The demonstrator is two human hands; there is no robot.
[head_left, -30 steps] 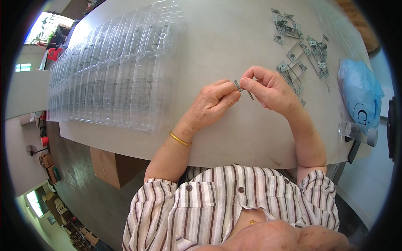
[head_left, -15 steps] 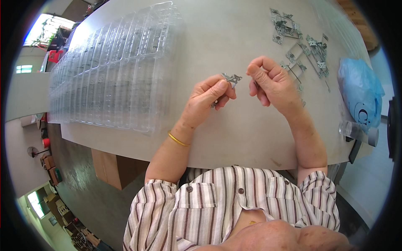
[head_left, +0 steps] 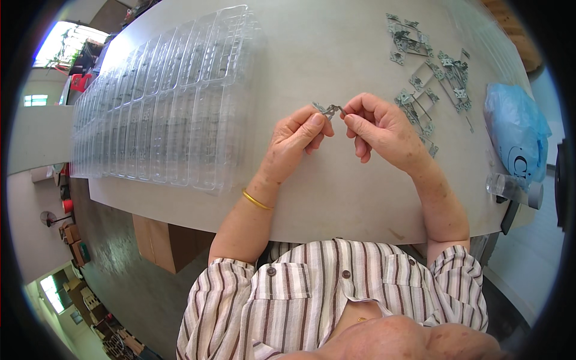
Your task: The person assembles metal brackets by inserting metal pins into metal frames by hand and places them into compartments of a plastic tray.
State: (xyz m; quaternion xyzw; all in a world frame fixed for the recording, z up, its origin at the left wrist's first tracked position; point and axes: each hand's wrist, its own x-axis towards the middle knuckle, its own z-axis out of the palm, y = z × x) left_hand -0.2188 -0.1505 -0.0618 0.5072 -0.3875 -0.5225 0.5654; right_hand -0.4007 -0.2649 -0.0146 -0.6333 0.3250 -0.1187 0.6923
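Small grey metal stamping pinched between left hand and right hand, long axis left-right, above counter; both hands grasping it, equally near.

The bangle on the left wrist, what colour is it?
Gold-yellow. The bangle shows best in the head view, just below the left hand.

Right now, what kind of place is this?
Likely a small workshop or factory assembly bench: rows of clear plastic trays fill the grey table, loose small metal parts lie in a pile, and both hands pinch one metal part.
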